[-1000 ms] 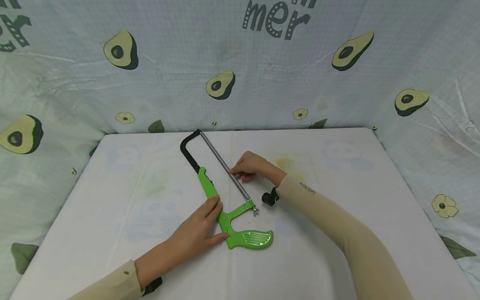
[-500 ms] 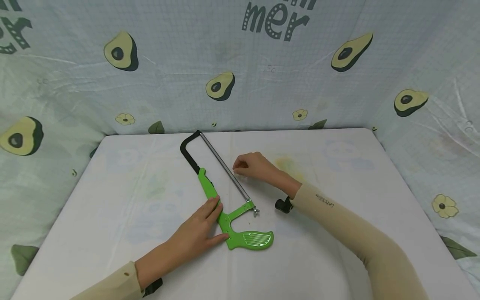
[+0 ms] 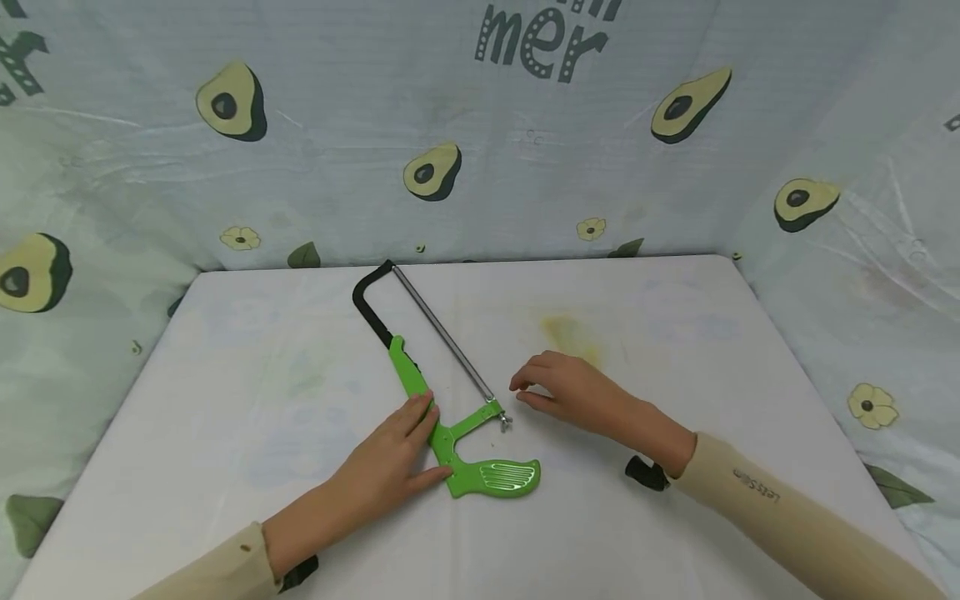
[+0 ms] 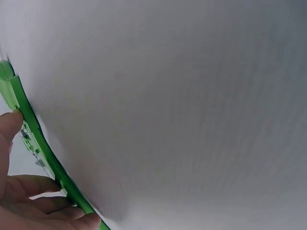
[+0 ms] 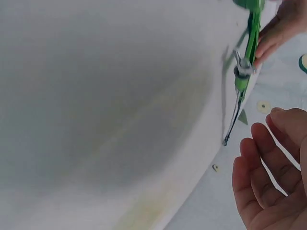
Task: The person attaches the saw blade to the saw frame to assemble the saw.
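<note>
A hacksaw with a green handle (image 3: 510,477), a black front arm (image 3: 367,298) and a straight silver blade (image 3: 442,333) lies flat on the white table. My left hand (image 3: 378,467) rests on its green frame, fingertips and thumb spread along the edge. The left wrist view shows those fingers touching the side of the frame (image 4: 53,160). To the right of the saw hovers my right hand (image 3: 573,392), fingers loosely bent with nothing between them. In the right wrist view its palm (image 5: 283,177) shows bare, and the saw's wing nut (image 5: 243,68) stands beyond it.
The white-covered table (image 3: 262,375) has a faint yellow patch (image 3: 570,333) behind my right hand. A cloth backdrop (image 3: 322,192) printed with avocados and flowers hangs at the back and both sides. Black wrist cameras (image 3: 647,473) sit under my sleeves.
My right hand has left the blade and moved right and toward me, its fingers loosening. My left hand and the hacksaw stay in place; the head view has shifted slightly.
</note>
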The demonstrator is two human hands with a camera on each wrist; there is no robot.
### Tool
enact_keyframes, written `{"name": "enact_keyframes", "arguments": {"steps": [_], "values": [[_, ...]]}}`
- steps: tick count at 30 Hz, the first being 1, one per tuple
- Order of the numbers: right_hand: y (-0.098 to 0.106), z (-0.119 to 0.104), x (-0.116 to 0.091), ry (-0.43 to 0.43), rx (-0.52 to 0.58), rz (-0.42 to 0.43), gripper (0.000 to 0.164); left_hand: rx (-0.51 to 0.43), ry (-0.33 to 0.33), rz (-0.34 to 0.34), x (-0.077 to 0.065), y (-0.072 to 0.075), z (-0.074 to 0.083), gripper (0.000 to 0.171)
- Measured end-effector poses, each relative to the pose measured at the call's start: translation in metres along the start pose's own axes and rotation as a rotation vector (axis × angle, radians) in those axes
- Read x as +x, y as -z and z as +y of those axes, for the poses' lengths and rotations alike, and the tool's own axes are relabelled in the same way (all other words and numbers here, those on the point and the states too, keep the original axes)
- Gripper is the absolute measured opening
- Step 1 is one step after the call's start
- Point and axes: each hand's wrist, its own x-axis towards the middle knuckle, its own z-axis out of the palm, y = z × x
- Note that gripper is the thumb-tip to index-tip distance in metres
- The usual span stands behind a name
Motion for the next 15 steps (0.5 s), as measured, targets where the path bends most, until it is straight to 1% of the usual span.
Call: {"name": "enact_keyframes", "arguments": {"steps": [4, 8, 11, 15], "values": [[-0.004, -0.007, -0.015, 0.067, -0.045, 0.036, 0.015, 0.012, 0.006, -0.01, -0.001, 0.002, -0.002, 0.086], [-0.011, -0.014, -0.023, 0.127, -0.08, 0.072, 0.016, 0.015, 0.011, -0.027, 0.001, 0.005, -0.001, 0.085], [-0.016, -0.017, -0.026, 0.128, -0.09, 0.092, 0.017, 0.018, 0.006, -0.031, 0.002, 0.008, 0.0, 0.083], [-0.022, -0.02, -0.027, 0.09, -0.097, 0.096, 0.016, 0.022, 0.005, -0.036, 0.004, 0.008, 0.001, 0.081]]}}
